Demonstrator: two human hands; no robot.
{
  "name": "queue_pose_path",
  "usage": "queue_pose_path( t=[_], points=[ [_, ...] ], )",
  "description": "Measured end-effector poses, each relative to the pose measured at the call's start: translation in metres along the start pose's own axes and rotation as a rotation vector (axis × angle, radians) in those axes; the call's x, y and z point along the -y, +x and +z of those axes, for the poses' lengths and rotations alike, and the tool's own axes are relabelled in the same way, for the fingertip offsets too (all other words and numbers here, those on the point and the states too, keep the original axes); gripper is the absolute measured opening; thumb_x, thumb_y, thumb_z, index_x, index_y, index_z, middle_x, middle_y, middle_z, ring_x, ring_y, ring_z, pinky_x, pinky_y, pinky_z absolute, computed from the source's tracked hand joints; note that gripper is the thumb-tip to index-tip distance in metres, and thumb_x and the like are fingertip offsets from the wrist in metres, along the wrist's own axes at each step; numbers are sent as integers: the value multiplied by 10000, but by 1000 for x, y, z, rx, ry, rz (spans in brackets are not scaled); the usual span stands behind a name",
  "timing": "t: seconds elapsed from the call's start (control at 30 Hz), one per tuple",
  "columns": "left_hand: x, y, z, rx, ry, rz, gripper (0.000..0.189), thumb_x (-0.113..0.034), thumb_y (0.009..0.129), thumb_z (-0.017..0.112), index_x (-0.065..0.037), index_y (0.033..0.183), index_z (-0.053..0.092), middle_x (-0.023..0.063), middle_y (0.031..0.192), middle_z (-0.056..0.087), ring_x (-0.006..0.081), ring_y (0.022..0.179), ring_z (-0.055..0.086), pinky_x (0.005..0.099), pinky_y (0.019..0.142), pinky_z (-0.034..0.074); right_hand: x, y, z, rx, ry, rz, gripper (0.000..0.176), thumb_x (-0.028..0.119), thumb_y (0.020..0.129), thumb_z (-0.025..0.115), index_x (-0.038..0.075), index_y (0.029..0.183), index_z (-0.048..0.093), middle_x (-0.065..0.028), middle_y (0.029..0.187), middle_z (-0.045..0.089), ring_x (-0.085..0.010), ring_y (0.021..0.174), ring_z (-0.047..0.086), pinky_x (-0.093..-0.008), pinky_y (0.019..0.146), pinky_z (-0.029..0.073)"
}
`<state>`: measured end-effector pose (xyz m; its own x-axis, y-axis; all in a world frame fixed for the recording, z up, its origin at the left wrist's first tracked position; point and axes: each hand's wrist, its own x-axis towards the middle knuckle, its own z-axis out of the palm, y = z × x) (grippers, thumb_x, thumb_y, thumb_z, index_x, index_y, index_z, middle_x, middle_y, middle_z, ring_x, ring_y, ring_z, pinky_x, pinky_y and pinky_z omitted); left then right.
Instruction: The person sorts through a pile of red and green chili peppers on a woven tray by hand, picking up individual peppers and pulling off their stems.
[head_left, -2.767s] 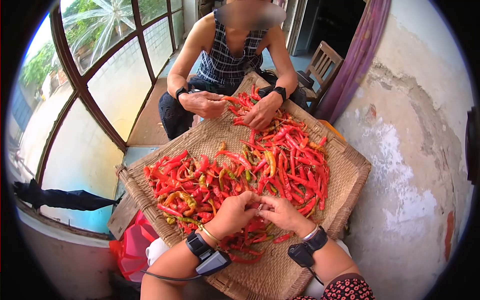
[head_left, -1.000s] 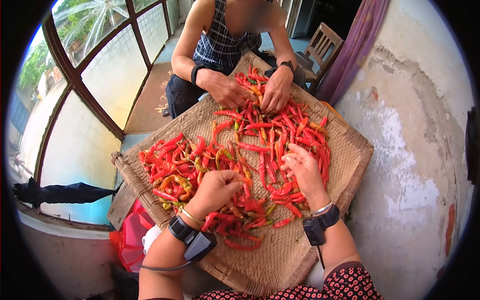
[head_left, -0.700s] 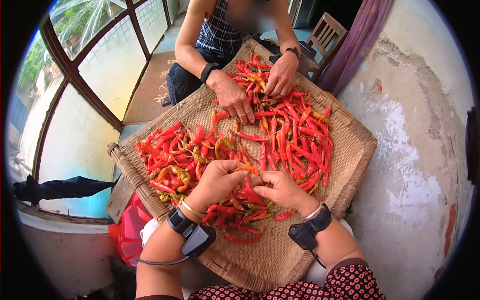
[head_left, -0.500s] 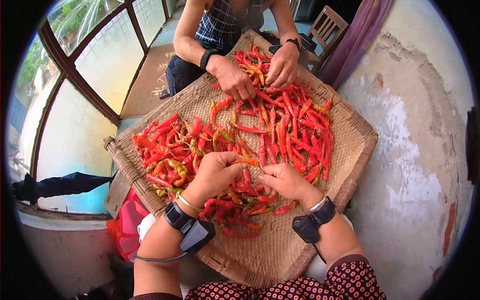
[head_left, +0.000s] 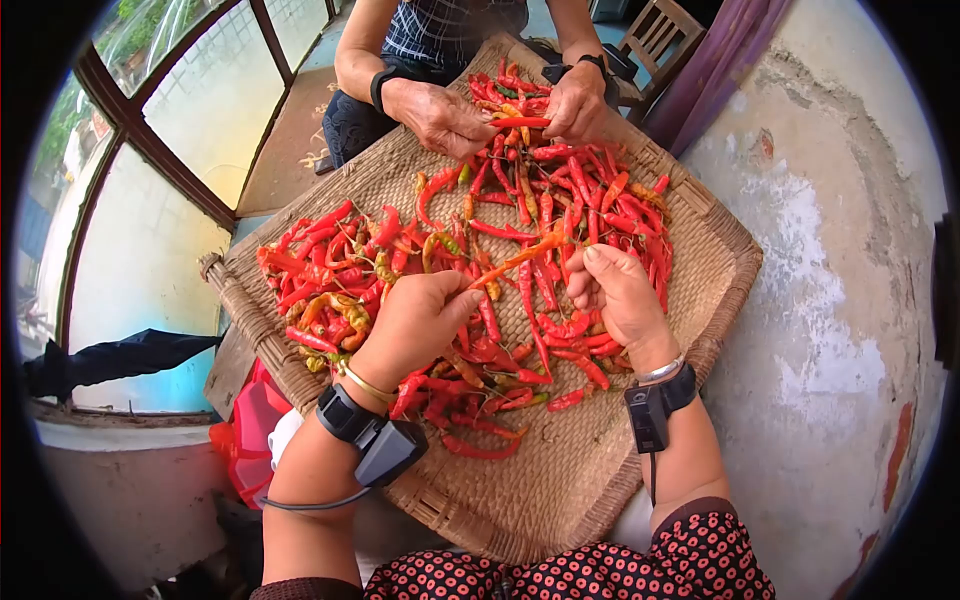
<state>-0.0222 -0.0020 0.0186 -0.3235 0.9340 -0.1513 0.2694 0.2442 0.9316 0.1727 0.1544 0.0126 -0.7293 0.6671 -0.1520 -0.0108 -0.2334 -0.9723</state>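
Note:
An orange chili pepper (head_left: pixel 517 262) slants up over the heap, its lower end pinched between the thumb and fingers of my left hand (head_left: pixel 425 318). My right hand (head_left: pixel 618 298) is closed in a pinch just beyond the chili's upper end; what sits between those fingertips is too small to make out. Beneath both hands lie red chili peppers (head_left: pixel 590 205), some mottled green and yellow, in loose piles on a woven tray (head_left: pixel 540 490). A bracelet and a strapped device are on each of my wrists.
Across the tray, a person's hands (head_left: pixel 436 117) stretch a red chili pepper (head_left: pixel 520 122) between them. A wooden chair (head_left: pixel 660 45) stands behind. Framed windows and a folded dark umbrella (head_left: pixel 130 360) are on the left, a red bag (head_left: pixel 250 430) below; a worn wall (head_left: pixel 810 300) flanks the right.
My right hand has risen and moved right, away from my left hand. The orange chili now shows at greater length. Across the tray, the person has lifted a red chili between both hands.

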Motion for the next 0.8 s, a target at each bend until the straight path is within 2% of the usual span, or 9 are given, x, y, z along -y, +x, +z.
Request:
queue_pose_path(
  t=[0.07,0.17,0.23,0.3,0.4,0.5,0.53,0.63,0.8],
  points=[
    [1,-1,-3,-48,751,200,195,-201,820,615,-43,932,624,80,721,626,230,635,610,337,587,487,6,-1,-2,12,29,-7,297,276,940,479,16,882,610,-25,687,600,-74,575,543,-199,544,451],
    [3,-1,5,-17,897,195,202,-227,769,622,-74,901,629,125,761,616,315,722,603,400,636,490,14,-6,-5,58,37,-36,278,251,930,495,12,862,621,-34,691,607,-81,584,553,-204,556,457],
    [5,-2,11,61,876,244,193,-236,768,621,-84,887,625,109,754,610,297,732,606,397,647,492,19,-4,-6,127,-97,-19,271,233,923,501,9,830,623,-38,681,610,-89,591,560,-209,558,459],
    [7,-3,21,230,877,350,206,-236,755,629,-91,902,624,104,764,604,291,738,607,395,655,493,14,-2,-5,160,-117,4,275,240,927,497,-6,970,612,-53,758,624,-91,607,566,-202,545,459],
    [13,-5,37,301,864,385,247,-211,736,647,-83,944,609,96,838,586,286,742,610,386,638,505,16,-2,10,-71,117,-130,450,233,921,510,3,1295,417,-63,929,616,-87,665,575,-176,518,454],
    [15,-7,48,337,841,425,289,-194,715,670,-72,966,596,94,879,563,285,734,614,381,615,516,5,2,11,-164,-186,-25,481,206,889,557,1,1298,409,-48,897,615,-98,684,581,-201,540,465],
    [16,-8,50,334,883,420,278,-194,713,671,-67,949,596,95,871,560,284,730,614,380,613,517,-7,7,6,-123,-433,-6,468,170,843,602,0,1255,459,-47,828,604,-112,684,578,-252,588,480],
    [24,-5,54,338,950,416,246,-190,713,671,-56,906,596,95,852,558,282,721,615,376,608,519,-26,2,9,265,-1221,-395,294,216,759,653,31,985,617,-142,800,621,-294,744,615,-393,676,480],
    [24,0,49,314,1005,432,164,-163,724,656,-42,817,595,90,823,557,280,694,615,378,601,514,-29,-10,26,437,-1190,-228,251,248,724,665,42,866,636,-156,806,622,-341,792,600,-427,702,473]
  ],
)
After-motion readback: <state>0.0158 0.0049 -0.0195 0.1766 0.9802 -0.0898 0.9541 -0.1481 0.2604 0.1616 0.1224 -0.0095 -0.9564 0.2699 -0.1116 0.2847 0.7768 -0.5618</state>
